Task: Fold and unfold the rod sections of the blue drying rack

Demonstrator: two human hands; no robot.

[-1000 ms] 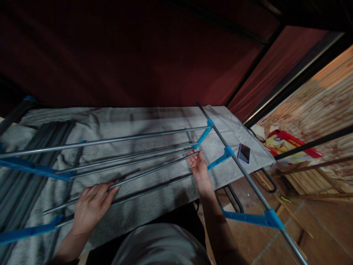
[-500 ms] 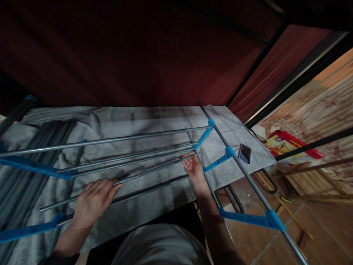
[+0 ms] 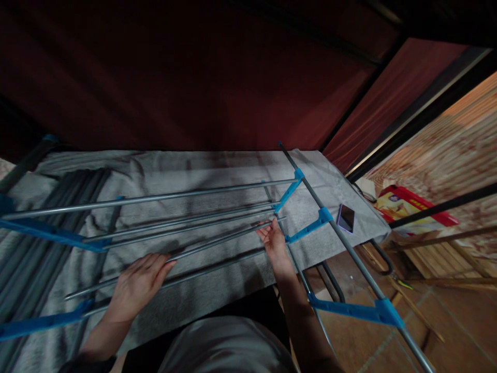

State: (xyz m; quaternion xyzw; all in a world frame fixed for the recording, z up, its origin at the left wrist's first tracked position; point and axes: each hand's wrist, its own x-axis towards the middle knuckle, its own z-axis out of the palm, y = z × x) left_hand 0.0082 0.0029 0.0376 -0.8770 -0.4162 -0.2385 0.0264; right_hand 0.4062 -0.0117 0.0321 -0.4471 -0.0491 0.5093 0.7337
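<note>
A loose grey metal tube (image 3: 217, 241) slants across the frame between my two hands. My left hand (image 3: 140, 280) is closed over it from above, near its left part. My right hand (image 3: 273, 239) pinches the tube close to its right end, palm partly turned up. Around it stands a rack of metal tubes with blue plastic brackets. One blue bracket (image 3: 308, 228) lies just right of my right hand, and another blue bracket (image 3: 42, 319) is below left of the tube's left end. A fitted lower tube (image 3: 217, 265) runs nearer to my body.
A grey cloth (image 3: 202, 171) covers the table. Several dark tubes (image 3: 50, 217) lie at the left. A phone (image 3: 345, 218) rests on the cloth at right, with a red and yellow box (image 3: 411, 207) beyond the table. The right upright tube (image 3: 353, 264) extends past the table edge.
The tube and my left hand have shifted slightly to the right. My right hand keeps its pinch near the tube's right end. The view has moved a little.
</note>
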